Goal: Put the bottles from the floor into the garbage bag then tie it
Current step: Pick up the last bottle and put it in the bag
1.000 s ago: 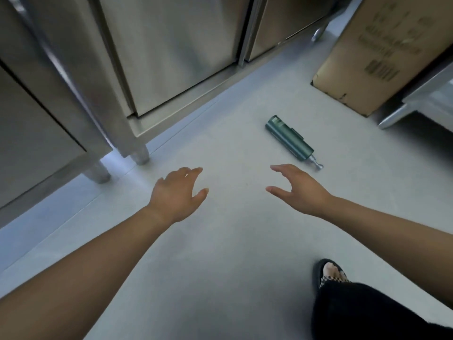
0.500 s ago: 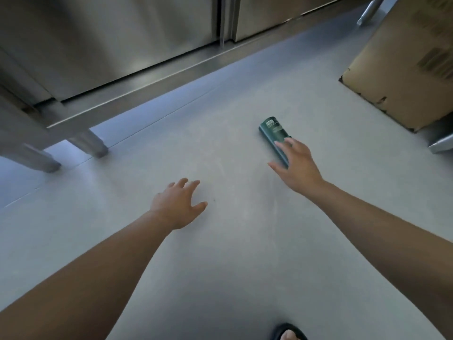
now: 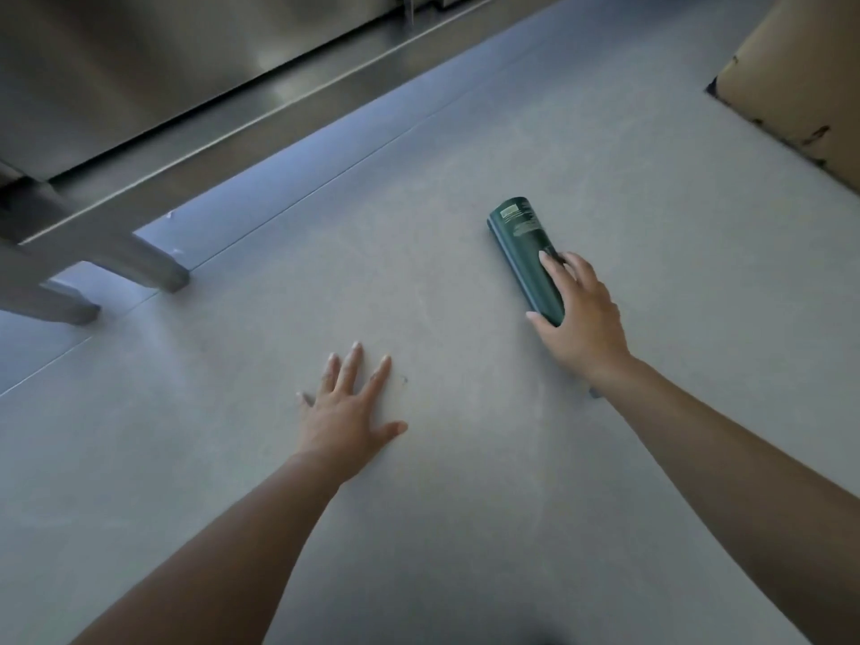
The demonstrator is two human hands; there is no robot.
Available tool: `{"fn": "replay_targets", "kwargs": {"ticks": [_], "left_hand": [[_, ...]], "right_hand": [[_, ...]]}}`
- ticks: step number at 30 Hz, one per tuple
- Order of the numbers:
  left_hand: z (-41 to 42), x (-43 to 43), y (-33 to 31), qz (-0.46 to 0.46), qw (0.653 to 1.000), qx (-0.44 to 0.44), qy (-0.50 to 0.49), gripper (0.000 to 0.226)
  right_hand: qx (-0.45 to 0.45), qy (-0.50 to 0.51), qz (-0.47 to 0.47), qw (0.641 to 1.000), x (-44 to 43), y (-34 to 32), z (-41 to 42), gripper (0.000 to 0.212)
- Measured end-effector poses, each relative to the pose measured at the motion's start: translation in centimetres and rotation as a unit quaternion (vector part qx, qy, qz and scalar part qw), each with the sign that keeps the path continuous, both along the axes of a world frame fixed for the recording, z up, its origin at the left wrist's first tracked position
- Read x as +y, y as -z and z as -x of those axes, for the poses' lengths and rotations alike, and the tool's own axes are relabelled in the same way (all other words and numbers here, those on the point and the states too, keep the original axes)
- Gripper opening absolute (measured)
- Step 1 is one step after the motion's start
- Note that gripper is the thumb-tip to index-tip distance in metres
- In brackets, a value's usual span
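Note:
A dark green bottle [image 3: 523, 246] lies on its side on the grey floor, its flat base pointing away from me. My right hand [image 3: 579, 325] wraps over the bottle's near half, thumb on its left side and fingers across the top; the pump end is hidden under the palm. To the left, my left hand [image 3: 349, 412] rests flat on the floor with fingers spread, holding nothing. No garbage bag is in view.
Stainless steel cabinets [image 3: 163, 62] on metal legs [image 3: 139, 263] run along the back left. A cardboard box [image 3: 800, 86] stands on the floor at the upper right. Bare grey floor [image 3: 465, 528] lies between my arms.
The view has dropped closer to the floor. My right hand has slid further over the green bottle and closed around it. My left hand has flattened onto the floor.

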State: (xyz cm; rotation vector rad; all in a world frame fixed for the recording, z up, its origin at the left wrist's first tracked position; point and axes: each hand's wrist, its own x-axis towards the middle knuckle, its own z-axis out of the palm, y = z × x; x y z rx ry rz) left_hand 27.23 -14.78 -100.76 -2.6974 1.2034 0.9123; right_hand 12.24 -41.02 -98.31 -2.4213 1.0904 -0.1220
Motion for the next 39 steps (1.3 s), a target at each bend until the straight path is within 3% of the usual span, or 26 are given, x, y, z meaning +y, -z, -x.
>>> {"fn": "replay_targets", "kwargs": {"ticks": [11,17,26,31,39], "left_hand": [[0.0,0.5,0.7,0.033,0.999,-0.023,-0.01,0.086],[0.1,0.5,0.3,0.009,1.0,-0.017,0.006,0.086],[-0.3,1.0,-1.5,0.007,1.0,-0.009,0.021,0.072],[-1.9,6.6,-4.0,-0.019,0.998,-0.055,0.028,0.065],[-5.5,20.5,-10.0,0.004,0.986,-0.116,-0.121,0.064]], "right_hand": [[-0.04,-0.042,-0.065,0.996,2.6,-0.7,0.5,0.076],[-0.05,0.013,-0.095,0.994,2.6,-0.6,-0.8,0.081],[-0.083,-0.036,-0.162,0.983,4.0,-0.5,-3.4,0.077],[-0.092,-0.082,-0.255,0.959,8.7,-2.0,-7.4,0.073],[-0.053,-0.263,-0.229,0.936,19.8,-6.4,-12.5,0.071]]}}
